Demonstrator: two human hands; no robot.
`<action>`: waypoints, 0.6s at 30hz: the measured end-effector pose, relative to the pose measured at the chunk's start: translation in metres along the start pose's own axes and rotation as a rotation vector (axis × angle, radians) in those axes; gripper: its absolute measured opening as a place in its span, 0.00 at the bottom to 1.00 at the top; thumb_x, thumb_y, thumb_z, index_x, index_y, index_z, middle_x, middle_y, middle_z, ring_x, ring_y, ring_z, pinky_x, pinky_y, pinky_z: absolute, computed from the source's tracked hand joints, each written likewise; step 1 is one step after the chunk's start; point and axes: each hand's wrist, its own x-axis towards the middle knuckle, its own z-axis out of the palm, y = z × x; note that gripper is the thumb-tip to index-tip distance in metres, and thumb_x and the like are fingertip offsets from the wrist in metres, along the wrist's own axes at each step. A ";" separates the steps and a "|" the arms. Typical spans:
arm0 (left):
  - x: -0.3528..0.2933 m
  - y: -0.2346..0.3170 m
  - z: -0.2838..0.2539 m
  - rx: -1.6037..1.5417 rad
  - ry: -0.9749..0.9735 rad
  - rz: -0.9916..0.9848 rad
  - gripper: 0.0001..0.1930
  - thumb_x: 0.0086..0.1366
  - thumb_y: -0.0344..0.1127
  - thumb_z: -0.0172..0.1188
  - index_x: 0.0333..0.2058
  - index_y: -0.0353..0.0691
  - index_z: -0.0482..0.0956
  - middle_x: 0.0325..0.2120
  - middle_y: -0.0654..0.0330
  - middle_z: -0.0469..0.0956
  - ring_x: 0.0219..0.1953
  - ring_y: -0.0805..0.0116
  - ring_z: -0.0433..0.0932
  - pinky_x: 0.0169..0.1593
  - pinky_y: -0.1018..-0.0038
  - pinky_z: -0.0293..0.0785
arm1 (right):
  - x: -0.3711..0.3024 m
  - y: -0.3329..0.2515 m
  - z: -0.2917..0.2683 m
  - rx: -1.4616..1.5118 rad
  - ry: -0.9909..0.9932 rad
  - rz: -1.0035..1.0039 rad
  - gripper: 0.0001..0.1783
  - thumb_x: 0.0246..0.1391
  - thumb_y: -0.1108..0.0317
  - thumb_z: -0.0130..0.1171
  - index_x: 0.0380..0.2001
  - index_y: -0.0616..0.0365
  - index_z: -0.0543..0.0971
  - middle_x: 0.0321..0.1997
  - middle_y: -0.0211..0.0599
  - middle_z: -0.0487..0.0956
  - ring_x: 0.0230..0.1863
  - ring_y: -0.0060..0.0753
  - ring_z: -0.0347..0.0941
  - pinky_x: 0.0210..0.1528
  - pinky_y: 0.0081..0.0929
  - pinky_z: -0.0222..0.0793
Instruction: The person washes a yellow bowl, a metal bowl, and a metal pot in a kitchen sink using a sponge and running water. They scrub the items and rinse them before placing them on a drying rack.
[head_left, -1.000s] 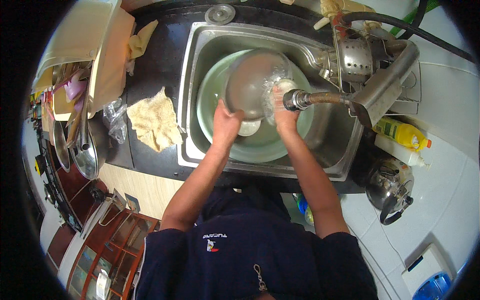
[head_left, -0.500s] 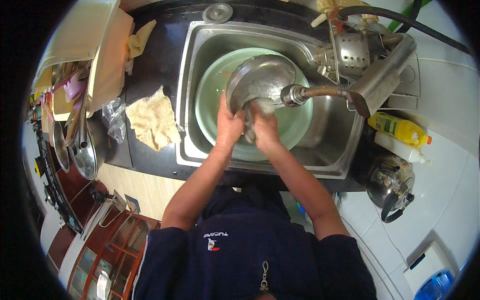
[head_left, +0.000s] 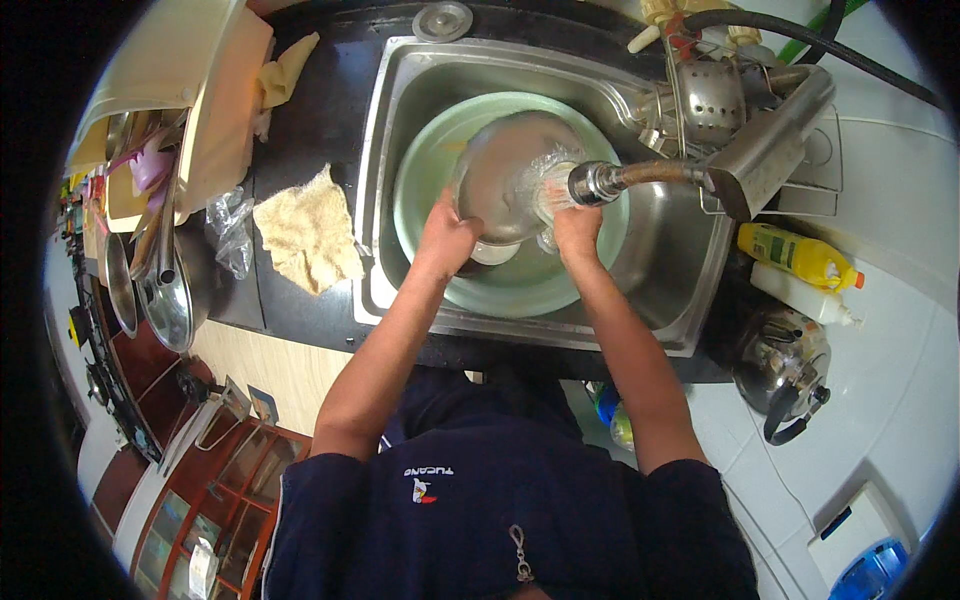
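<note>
A round stainless steel bowl (head_left: 510, 170) is tilted over a pale green basin (head_left: 412, 262). My left hand (head_left: 447, 238) is closed on the bowl's near-left rim, thumb on top. My right hand (head_left: 578, 230) is closed at the bowl's right side, just below the tap head (head_left: 590, 184). Running water and froth hide what its fingers hold. From the tap, water falls onto the bowl and splashes around that hand. Under the bowl's near edge, a pale rounded thing (head_left: 495, 252) shows in the basin, too covered to name.
The basin stands inside a steel sink (head_left: 660, 260). Left of it lie a beige cloth (head_left: 308, 230), a clear plastic bag (head_left: 232, 230) and a utensil holder (head_left: 215, 130). On the right are a wire rack (head_left: 825, 170), a yellow bottle (head_left: 800, 255) and a kettle (head_left: 780, 365).
The bowl has turned, so its inner hollow no longer shows. My hands have moved apart, the right one going up and right beneath the tap, the left slightly left.
</note>
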 end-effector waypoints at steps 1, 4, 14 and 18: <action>-0.002 -0.001 0.004 -0.024 0.056 0.078 0.28 0.49 0.24 0.50 0.53 0.36 0.63 0.45 0.49 0.72 0.49 0.59 0.71 0.53 0.70 0.65 | -0.007 -0.014 0.005 0.077 0.038 0.083 0.14 0.52 0.63 0.60 0.37 0.62 0.77 0.38 0.35 0.78 0.38 0.25 0.71 0.44 0.28 0.66; -0.006 -0.005 0.036 -0.061 0.266 0.293 0.30 0.48 0.22 0.51 0.55 0.36 0.62 0.46 0.51 0.72 0.49 0.60 0.71 0.53 0.71 0.64 | -0.040 -0.041 0.036 0.256 0.067 0.434 0.18 0.51 0.59 0.60 0.37 0.63 0.77 0.38 0.35 0.77 0.39 0.26 0.71 0.45 0.28 0.64; -0.006 -0.004 0.032 -0.016 0.237 0.272 0.24 0.49 0.23 0.50 0.49 0.34 0.66 0.39 0.52 0.74 0.42 0.62 0.73 0.46 0.71 0.70 | -0.036 -0.022 0.030 0.208 0.035 0.282 0.20 0.50 0.57 0.62 0.37 0.64 0.76 0.34 0.31 0.78 0.34 0.24 0.71 0.35 0.23 0.66; 0.002 -0.020 0.019 -0.047 0.140 0.186 0.21 0.49 0.24 0.51 0.46 0.33 0.68 0.38 0.52 0.75 0.40 0.60 0.75 0.46 0.70 0.70 | -0.036 -0.030 0.024 -0.002 0.020 0.157 0.15 0.46 0.62 0.64 0.33 0.61 0.76 0.30 0.34 0.79 0.32 0.27 0.72 0.38 0.30 0.67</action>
